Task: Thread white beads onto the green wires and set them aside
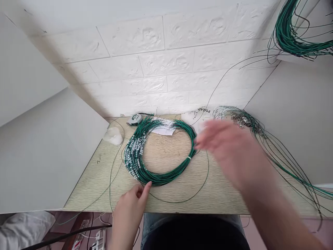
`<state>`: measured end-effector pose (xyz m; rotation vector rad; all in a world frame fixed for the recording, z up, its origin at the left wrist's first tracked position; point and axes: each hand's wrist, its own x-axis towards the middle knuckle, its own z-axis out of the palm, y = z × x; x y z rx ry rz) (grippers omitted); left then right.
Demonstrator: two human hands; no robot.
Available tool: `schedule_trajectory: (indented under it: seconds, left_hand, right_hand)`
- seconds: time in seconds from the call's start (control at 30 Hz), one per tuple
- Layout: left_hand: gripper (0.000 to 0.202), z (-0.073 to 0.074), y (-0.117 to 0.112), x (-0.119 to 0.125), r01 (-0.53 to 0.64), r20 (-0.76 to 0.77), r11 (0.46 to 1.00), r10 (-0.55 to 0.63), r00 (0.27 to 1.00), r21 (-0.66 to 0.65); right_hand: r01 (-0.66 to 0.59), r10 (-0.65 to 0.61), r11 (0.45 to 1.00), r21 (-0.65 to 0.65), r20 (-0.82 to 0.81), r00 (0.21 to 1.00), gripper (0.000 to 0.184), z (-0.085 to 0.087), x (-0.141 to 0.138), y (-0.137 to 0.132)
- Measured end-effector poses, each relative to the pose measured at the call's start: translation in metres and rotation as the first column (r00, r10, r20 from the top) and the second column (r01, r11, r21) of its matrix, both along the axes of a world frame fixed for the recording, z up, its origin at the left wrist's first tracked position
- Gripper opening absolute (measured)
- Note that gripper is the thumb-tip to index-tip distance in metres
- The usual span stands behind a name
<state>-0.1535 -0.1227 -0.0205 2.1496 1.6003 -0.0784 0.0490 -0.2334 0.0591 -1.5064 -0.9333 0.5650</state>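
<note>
A coil of green wires point(166, 175) with white tags on its left side lies on the wooden table point(223, 194). My left hand point(131, 205) rests at the table's near edge, fingers curled, thumb tip touching the coil's lower rim. My right hand point(229, 147) is smeared by motion above the table, just right of the coil, fingers stretched toward it. A single thin green wire point(200, 189) loops around the coil on the tabletop.
A second bundle of green and black wires point(262, 133) trails off the table's right side. More green wires point(288, 38) hang at top right. A tape measure point(135, 119), a clear plastic cup point(113, 136) and paper point(165, 129) sit by the white brick wall.
</note>
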Motion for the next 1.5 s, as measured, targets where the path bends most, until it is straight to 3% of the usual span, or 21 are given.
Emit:
schedule_trajectory:
  seconds: [0.1,0.13,0.2,0.3,0.43,0.5,0.73,0.97,1.1,1.27,1.4,1.5]
  left_hand:
    - [0.044,-0.004,-0.002,0.002,0.03,0.025,1.0,-0.03,0.999,-0.001]
    - [0.042,-0.004,-0.003,0.003,0.043,0.042,0.999,-0.043,0.998,-0.007]
    - [0.038,-0.006,-0.003,0.004,0.073,0.082,0.997,-0.072,0.994,-0.014]
    - [0.035,-0.008,-0.003,0.004,0.104,0.135,0.995,-0.103,0.986,-0.001]
    - [0.034,-0.011,0.001,0.001,0.093,0.186,0.996,-0.09,0.978,-0.008]
    - [0.036,-0.012,0.004,-0.001,0.093,0.21,0.995,-0.084,0.974,-0.034]
    - [0.036,-0.013,0.009,-0.004,0.122,0.26,0.992,-0.108,0.96,-0.036]
    - [0.036,-0.011,0.01,-0.002,0.05,0.305,0.999,-0.042,0.952,-0.018]
    - [0.035,-0.009,0.014,0.001,-0.052,0.485,0.999,0.039,0.874,0.014]
    - [0.035,-0.002,0.024,0.015,-0.081,0.656,0.995,0.097,0.748,-0.055]
    - [0.042,-0.002,0.032,0.031,-0.026,0.706,0.993,0.101,0.701,-0.117]
    - [0.052,-0.009,0.036,0.038,-0.03,0.737,0.992,0.111,0.667,-0.122]
  right_hand:
    - [-0.221,0.221,0.962,-0.164,-0.018,0.975,0.021,-0.037,-0.03,0.023]
    - [-0.243,0.258,0.945,-0.217,0.045,0.965,0.02,-0.05,-0.039,0.03]
    - [-0.214,0.27,0.94,-0.266,0.197,0.943,0.019,-0.071,-0.052,0.042]
    - [-0.162,0.289,0.926,-0.34,0.365,0.885,0.021,-0.086,-0.063,0.055]
    - [-0.129,0.368,0.888,-0.442,0.515,0.774,0.025,-0.089,-0.07,0.074]
    - [-0.143,0.385,0.884,-0.446,0.519,0.763,0.024,-0.092,-0.071,0.082]
    - [-0.197,0.298,0.917,-0.347,0.267,0.917,0.039,-0.103,-0.065,0.088]
    - [-0.165,0.222,0.948,-0.271,0.198,0.955,0.031,-0.1,-0.066,0.084]
    - [-0.17,0.173,0.964,-0.206,-0.007,0.985,0.021,-0.098,-0.066,0.082]
    - [-0.21,0.168,0.963,-0.171,-0.229,0.959,0.019,-0.096,-0.064,0.083]
    - [-0.237,0.2,0.959,-0.154,-0.223,0.954,0.018,-0.097,-0.063,0.083]
    - [-0.237,0.224,0.956,-0.173,-0.093,0.97,0.022,-0.101,-0.064,0.084]
